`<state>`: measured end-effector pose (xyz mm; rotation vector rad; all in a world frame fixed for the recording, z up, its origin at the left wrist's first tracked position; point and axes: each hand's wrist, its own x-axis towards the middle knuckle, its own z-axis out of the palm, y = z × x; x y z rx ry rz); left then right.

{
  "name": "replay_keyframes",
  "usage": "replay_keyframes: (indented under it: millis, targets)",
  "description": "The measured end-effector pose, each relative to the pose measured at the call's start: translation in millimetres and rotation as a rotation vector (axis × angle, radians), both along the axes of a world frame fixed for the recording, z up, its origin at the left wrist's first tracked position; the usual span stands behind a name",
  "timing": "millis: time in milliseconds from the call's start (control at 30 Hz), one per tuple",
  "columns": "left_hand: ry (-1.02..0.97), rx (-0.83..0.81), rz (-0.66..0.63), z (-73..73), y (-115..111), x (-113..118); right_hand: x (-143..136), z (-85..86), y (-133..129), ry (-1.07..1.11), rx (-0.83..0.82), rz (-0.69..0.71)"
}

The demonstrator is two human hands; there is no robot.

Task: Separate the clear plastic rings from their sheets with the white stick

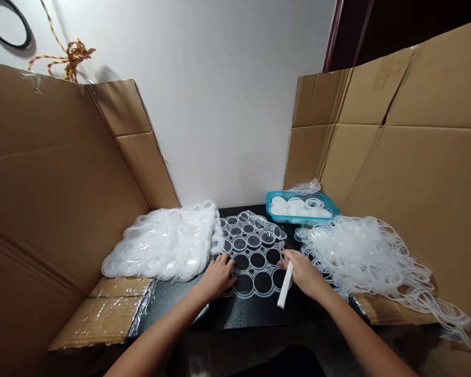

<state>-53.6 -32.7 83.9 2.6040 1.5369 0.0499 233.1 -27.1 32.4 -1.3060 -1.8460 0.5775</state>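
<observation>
A clear sheet with rows of ring outlines lies on the black tabletop, its far part slightly raised and wrinkled. My left hand rests at the sheet's left edge, fingers apart and nothing in it. In my right hand is a white stick, which points down toward me; the fingertips of that hand are at the sheet's right edge. To the left is a thick pile of white ring sheets. On the right lies a tangled heap of clear, ring-edged scraps.
A blue basket holding white rings stands at the back right, with a crumpled plastic bag behind it. Tall cardboard panels rise on both sides. The pale wall closes the back.
</observation>
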Motion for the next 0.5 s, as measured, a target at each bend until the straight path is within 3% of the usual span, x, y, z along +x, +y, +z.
replay_keyframes:
  millis: [67,133,200,300,367,433,500]
  targets:
    - [0.0,-0.012,0.017,-30.3,6.0,-7.8,-6.6,-17.0,5.7,-0.126,0.019,-0.035]
    - [-0.065,-0.077,-0.012,-33.9,4.9,-20.5,-11.2,-22.8,-2.2,-0.136,-0.01,-0.023]
    - [-0.127,-0.222,-0.039,-16.7,1.7,-39.7,-13.1,-18.0,-24.0,-0.086,-0.185,0.089]
    - [-0.067,-0.588,-0.065,27.5,-2.4,-78.5,-9.8,-1.0,-65.7,0.065,-0.641,0.404]
    - [-0.047,-0.817,-0.044,56.6,-1.0,-101.2,-4.5,10.7,-79.7,0.169,-0.822,0.491]
    - [-0.164,-0.741,0.015,76.0,9.3,-111.7,-1.1,21.2,-71.4,0.255,-0.801,0.414]
    - [-0.196,-0.472,0.119,79.9,31.1,-107.2,-4.8,30.0,-42.7,0.326,-0.634,0.225]
